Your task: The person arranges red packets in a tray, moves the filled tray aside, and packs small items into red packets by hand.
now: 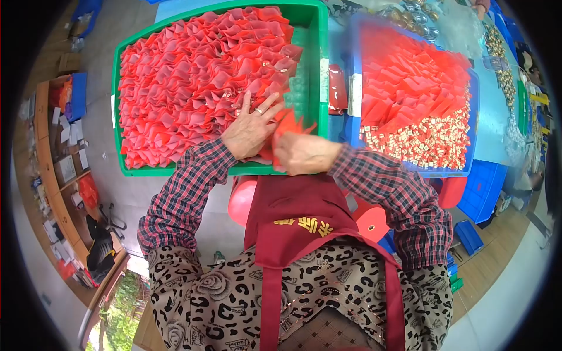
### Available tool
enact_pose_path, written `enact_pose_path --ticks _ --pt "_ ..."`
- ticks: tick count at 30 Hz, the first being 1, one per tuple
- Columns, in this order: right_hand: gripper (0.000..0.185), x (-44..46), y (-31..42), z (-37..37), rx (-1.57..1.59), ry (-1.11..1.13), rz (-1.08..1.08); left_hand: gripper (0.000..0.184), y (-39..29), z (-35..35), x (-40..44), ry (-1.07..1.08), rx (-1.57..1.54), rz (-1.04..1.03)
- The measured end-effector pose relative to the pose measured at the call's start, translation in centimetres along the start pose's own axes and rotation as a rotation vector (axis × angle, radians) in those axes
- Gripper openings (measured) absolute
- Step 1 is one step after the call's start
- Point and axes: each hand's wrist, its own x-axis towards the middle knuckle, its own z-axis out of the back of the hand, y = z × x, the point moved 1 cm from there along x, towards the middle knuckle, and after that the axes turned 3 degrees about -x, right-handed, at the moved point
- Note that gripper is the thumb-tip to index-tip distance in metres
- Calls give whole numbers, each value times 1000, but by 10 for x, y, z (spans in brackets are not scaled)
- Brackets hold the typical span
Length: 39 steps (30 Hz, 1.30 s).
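My left hand (250,131), with a ring on one finger, lies on the rows of thin red sheer pieces (193,76) that stand packed in a green tray (323,76). Its fingers are spread, and the thumb side is partly hidden. Beside it, over the tray's near right part, my right hand (305,154) is closed around a small bunch of red sheer pieces (287,124). The fingertips of that hand are turned away from view. Small pale tags show among some pieces in the tray.
To the right stands a blue tray (474,128) with more red sheer pieces (404,76) and a dense layer of small printed cream tags (427,137). A red packet (336,88) lies between the trays. Blue crates (481,190) sit lower right; shelves (52,152) stand left.
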Motion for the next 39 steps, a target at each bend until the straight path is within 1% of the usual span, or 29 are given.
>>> enact_pose_path --ticks 1,3,4,6,9,11,12,16,17,21,22,26,27,31,32,36,38,39 --pt "7 -12 -5 -5 143 -12 -85 28 0 1 0 0 -4 0" --pt "9 -32 -13 2 103 61 -99 28 3 5 3 33 18 19" --pt "9 -34 -9 3 133 58 -103 29 2 5 3 71 33 22" --pt "11 -38 -10 4 66 117 -207 31 0 5 4 130 76 18" --pt "13 -13 -8 3 59 167 -223 26 -7 8 8 136 65 29" --pt "16 6 0 -13 110 333 -296 21 -9 9 11 138 66 45" --pt "16 7 5 -19 112 334 -300 21 -11 9 11 140 64 41" --pt "19 5 23 -33 -48 83 -379 20 -14 10 14 -216 -13 -18" --pt "19 5 25 -34 -43 85 -381 20 -15 10 15 -213 -17 -19" --pt "20 2 28 -32 7 -168 -513 30 -22 13 28 -131 -726 26" --pt "20 4 31 -32 9 -168 -522 30 -22 9 30 -124 -728 21" --pt "23 6 48 -30 22 -200 -645 33 -21 -23 47 231 -773 93" --pt "23 2 52 -19 21 -197 -657 33 -23 -22 50 238 -775 83" --pt "31 -21 61 32 66 -123 -693 33 -22 -8 47 284 -597 67" --pt "31 -26 61 32 67 -131 -692 33 -21 -8 44 288 -590 71" --pt "23 -53 59 27 61 -147 -982 33 -26 -14 37 42 -450 -166" --pt "30 -53 55 24 9 -73 -881 28 -30 -14 42 -49 -396 -210" --pt "30 -52 53 22 -36 -75 -915 28 -32 -11 45 -59 -377 -261"
